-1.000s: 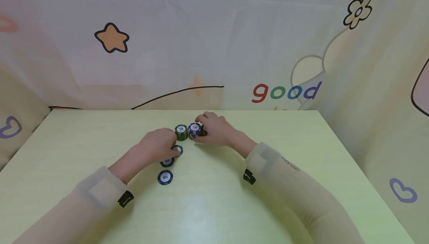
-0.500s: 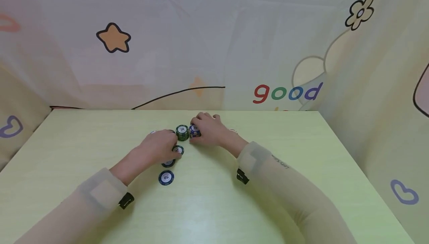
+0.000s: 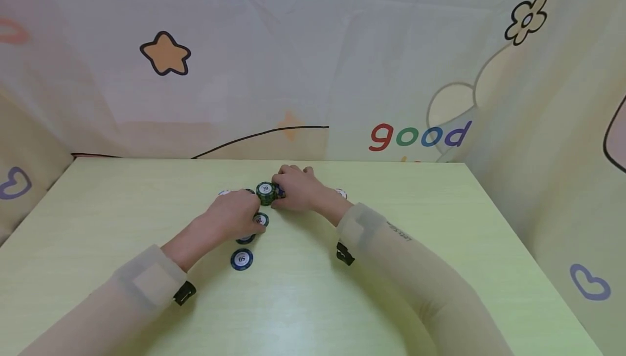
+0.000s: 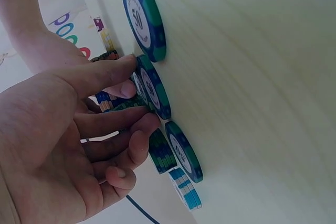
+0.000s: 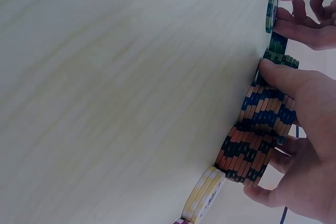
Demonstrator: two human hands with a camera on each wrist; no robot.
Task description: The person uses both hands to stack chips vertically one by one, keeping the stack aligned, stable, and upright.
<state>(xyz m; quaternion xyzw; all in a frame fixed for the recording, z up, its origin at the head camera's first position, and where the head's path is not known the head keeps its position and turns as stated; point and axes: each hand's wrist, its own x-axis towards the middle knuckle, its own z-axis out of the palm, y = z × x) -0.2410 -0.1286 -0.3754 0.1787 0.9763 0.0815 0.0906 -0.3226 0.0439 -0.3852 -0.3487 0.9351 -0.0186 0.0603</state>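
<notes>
My left hand (image 3: pixel 233 213) pinches a green-and-blue poker chip (image 3: pixel 263 218) between thumb and index finger, its rim near the tabletop. A second such chip (image 4: pixel 156 88) overlaps it in the left wrist view. The right hand (image 3: pixel 298 188) reaches around a stack of blue poker chips (image 5: pixel 269 108), thumb on the near side and fingers on the far side. Its thumb tip also lies at the edge of a green stack (image 3: pixel 265 192) topped by a chip marked 20. Behind the palm stands an orange-and-black stack (image 5: pixel 244 153), hidden in the head view.
One chip marked 50 (image 3: pixel 242 260) lies nearest on the table (image 3: pixel 303 291). Yellow-and-white chips (image 5: pixel 203 195) follow beyond the orange-and-black stack. A low light-blue-and-white stack (image 4: pixel 186 190) ends the row at left. A printed curtain (image 3: pixel 244 62) hangs behind the table.
My right hand has slid left along the row, from the right part of the blue stack to the edge of the green one. The left hand has hardly moved.
</notes>
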